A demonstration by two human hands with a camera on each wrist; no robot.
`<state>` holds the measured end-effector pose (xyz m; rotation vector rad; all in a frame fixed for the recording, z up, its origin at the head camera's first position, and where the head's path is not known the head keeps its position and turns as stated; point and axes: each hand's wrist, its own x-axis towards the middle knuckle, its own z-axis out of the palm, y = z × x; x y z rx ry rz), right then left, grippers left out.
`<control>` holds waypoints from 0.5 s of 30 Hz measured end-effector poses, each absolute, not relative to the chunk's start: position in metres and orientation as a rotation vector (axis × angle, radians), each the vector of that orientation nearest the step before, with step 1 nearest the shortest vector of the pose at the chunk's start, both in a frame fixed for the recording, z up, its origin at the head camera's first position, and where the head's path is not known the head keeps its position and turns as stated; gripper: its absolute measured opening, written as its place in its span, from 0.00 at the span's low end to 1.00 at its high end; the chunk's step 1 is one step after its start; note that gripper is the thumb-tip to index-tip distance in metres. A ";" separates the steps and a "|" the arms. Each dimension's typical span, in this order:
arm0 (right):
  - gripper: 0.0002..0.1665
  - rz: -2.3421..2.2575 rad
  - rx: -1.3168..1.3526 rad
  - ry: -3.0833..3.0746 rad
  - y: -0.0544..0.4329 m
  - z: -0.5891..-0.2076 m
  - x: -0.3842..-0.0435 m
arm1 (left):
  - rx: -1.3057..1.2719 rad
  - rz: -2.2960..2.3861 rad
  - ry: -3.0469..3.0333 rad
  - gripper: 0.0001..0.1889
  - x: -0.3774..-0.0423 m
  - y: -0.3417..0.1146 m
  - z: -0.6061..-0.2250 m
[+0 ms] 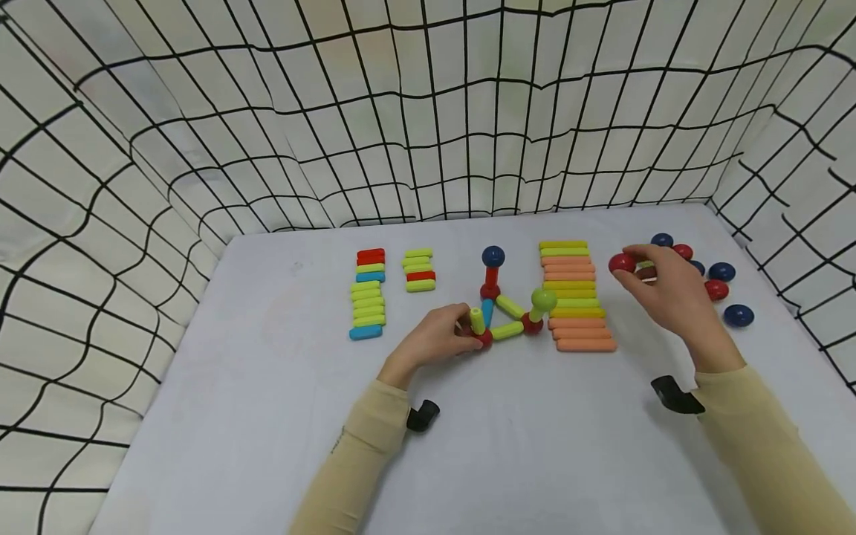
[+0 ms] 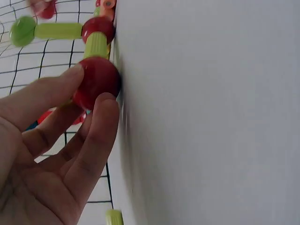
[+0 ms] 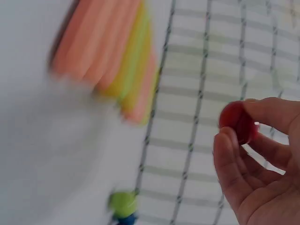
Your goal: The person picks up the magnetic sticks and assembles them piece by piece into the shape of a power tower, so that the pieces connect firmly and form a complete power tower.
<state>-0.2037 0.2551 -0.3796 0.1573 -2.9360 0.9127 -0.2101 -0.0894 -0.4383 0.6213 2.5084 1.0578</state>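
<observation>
Furthest left on the white table [image 1: 535,446], two columns of short rods [image 1: 368,302], red, lime and blue. Next, the left hand [image 1: 433,331]: grips a red corner ball [image 2: 98,82] between thumb and fingers, beneath a short lime upright [image 1: 477,320], bare at its top. Around that, mid-table, a triangular frame [image 1: 508,331]: links three red corner balls [image 1: 531,325] by lime and blue rods [image 1: 487,313], carries a blue ball [image 1: 493,256] on a red upright [image 1: 492,277] at the back and a lime ball [image 1: 544,300] on another lime upright at the right. Could twist or come apart at the joints if pressed off the upright's axis or steadied too loosely at the corner. Just right of the frame, a column of longer rods [image 1: 577,303], yellow, lime and salmon; could scatter if brushed by a sleeve [image 1: 769,446]. Then the right hand [image 1: 677,291]: pinches a loose red ball [image 1: 622,264] between thumb and fingertips, apparently raised off the table. Could slip and roll, being round and smooth, if squeezed off-centre; could seat poorly on a rod if met at a slant. Furthest right, near that hand, loose blue and red balls [image 1: 738,316]; could roll away if knocked.
</observation>
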 end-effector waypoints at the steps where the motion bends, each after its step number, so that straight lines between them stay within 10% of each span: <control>1: 0.31 0.930 0.211 -2.888 0.245 -0.374 -0.198 | 0.618 1.063 2.516 0.12 -0.210 -0.087 -0.438; 15: 0.24 1.172 0.857 -2.766 0.129 -0.376 -0.176 | 0.629 1.082 2.586 0.13 -0.204 -0.072 -0.437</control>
